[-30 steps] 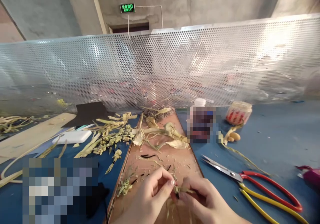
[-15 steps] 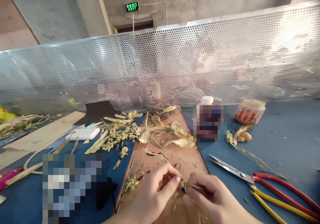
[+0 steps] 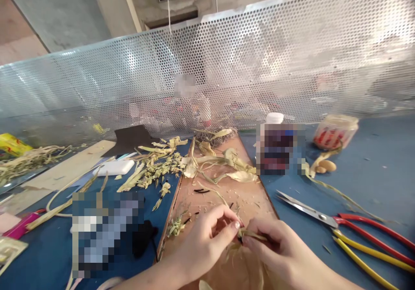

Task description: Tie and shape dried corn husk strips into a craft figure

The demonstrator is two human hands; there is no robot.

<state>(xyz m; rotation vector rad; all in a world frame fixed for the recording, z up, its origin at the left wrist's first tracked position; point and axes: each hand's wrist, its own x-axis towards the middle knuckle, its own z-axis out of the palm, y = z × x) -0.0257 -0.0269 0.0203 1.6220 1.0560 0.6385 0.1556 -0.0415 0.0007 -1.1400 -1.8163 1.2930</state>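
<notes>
Over the brown board (image 3: 223, 192), my left hand (image 3: 210, 240) and my right hand (image 3: 280, 249) meet fingertip to fingertip. Both pinch a small piece of dried leaf strip (image 3: 256, 235), greenish tan, with a dark bit at the fingertips. The fingers hide much of it. More dry strip hangs below my right hand. Left of my left hand, a small bunch of dried leaf bits (image 3: 176, 227) lies on the board. Farther up the board are pale, curled dried leaves (image 3: 231, 162) and thin black pieces (image 3: 201, 190).
Scissors (image 3: 320, 216) with red and yellow handles lie at the right. A white-capped bottle (image 3: 275, 118) and a glass jar (image 3: 336, 132) stand behind them. Knotted dried pieces (image 3: 162, 167) and a white case (image 3: 115, 167) lie at the left. A perforated metal screen (image 3: 227, 65) borders the table.
The view has tilted and shifted slightly, so the table's things appear farther right. Both hands keep pinching the dried leaf strip at nearly the same spot.
</notes>
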